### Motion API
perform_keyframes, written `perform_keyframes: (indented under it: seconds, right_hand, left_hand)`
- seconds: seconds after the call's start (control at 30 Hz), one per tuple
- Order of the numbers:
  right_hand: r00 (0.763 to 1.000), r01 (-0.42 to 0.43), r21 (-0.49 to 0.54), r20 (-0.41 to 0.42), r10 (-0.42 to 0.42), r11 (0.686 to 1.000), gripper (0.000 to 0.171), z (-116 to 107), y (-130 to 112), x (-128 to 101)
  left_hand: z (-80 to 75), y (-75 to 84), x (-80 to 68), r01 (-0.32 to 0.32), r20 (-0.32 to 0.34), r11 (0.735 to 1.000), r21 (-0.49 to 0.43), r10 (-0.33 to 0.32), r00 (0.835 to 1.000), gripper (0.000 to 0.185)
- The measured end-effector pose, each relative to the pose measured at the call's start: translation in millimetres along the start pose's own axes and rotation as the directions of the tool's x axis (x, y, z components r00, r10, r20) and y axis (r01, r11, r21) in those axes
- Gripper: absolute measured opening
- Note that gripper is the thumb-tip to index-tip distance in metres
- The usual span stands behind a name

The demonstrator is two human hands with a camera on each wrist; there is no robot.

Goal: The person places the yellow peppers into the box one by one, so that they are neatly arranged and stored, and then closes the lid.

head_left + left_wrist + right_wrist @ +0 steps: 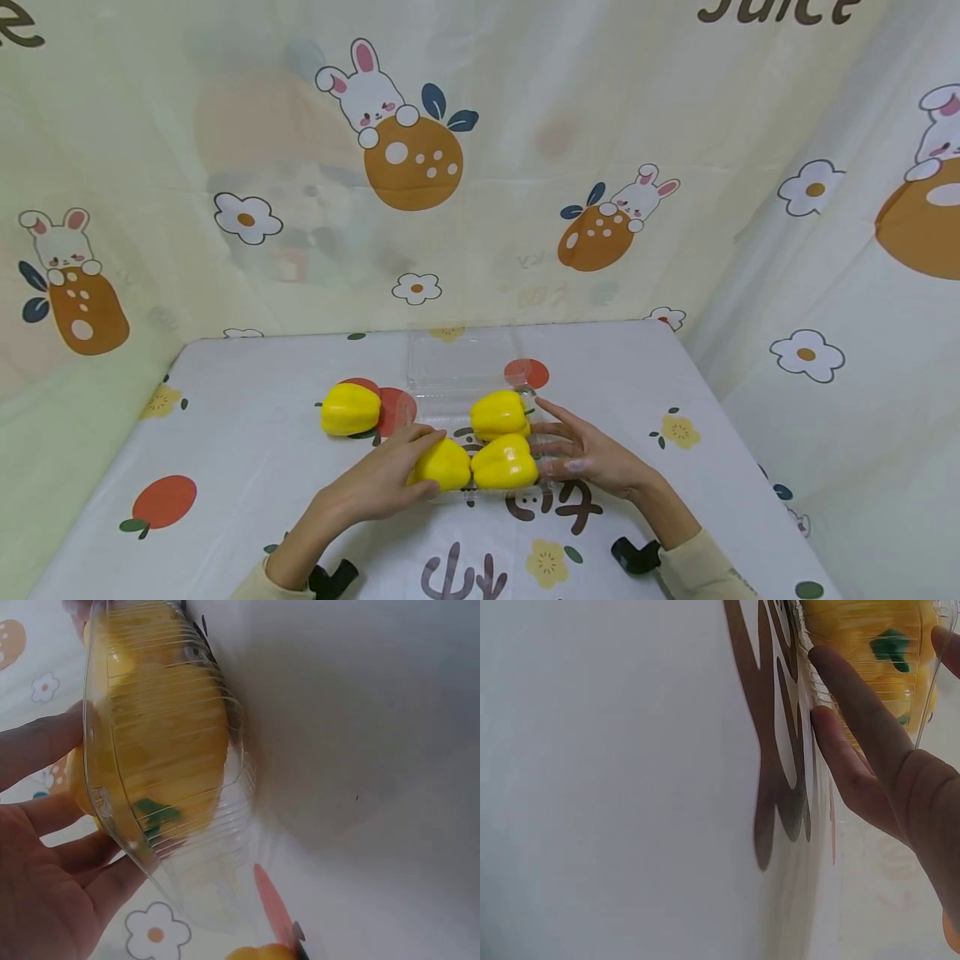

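Note:
A clear plastic clamshell box (450,410) lies with its lid (465,358) folded back on the table. Inside are three yellow bell peppers: one at the back (498,415), one at front right (505,462) and one at front left (447,465). My left hand (382,475) holds the front left pepper from its left side, thumb in front and fingers behind. Through the box wall, the left wrist view shows a pepper's green stem (157,816). My right hand (592,454) touches the box's right side with spread, fairly straight fingers.
Another yellow bell pepper (350,409) lies on the printed tablecloth (247,433), left of the box. Black devices sit at the left wrist (333,579) and right wrist (636,556). A patterned curtain (510,242) hangs behind the table.

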State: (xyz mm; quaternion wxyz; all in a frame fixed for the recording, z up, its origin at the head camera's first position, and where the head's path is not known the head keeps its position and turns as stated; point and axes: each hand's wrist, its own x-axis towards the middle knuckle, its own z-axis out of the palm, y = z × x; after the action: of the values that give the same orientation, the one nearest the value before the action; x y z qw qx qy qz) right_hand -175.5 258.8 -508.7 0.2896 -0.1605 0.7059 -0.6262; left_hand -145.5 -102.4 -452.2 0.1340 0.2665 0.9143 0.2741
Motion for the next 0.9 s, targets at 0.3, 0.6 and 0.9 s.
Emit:
perform_keyframes:
  seconds: [0.3, 0.6, 0.9]
  right_hand:
    - [1.0, 0.011, 0.006, 0.013, -0.011, 1.0, 0.103, -0.8, -0.9, -0.7]
    - [1.0, 0.003, 0.009, 0.002, -0.003, 1.0, 0.102, 0.2, -1.6, -0.5]
    - [1.0, -0.003, 0.023, -0.006, 0.003, 1.0, 0.104, 2.3, -2.5, -1.1]
  left_hand:
    - [0.3, -0.7, -1.1, -0.001, -0.01, 1.0, 0.003, 0.001, 1.0, 0.068]
    - [4.1, -3.3, -2.1, -0.007, -0.038, 1.0, -0.015, 0.007, 0.999, 0.072]
    - [3.1, -4.0, -4.7, -0.003, -0.054, 0.999, -0.05, 0.0, 0.999, 0.071]
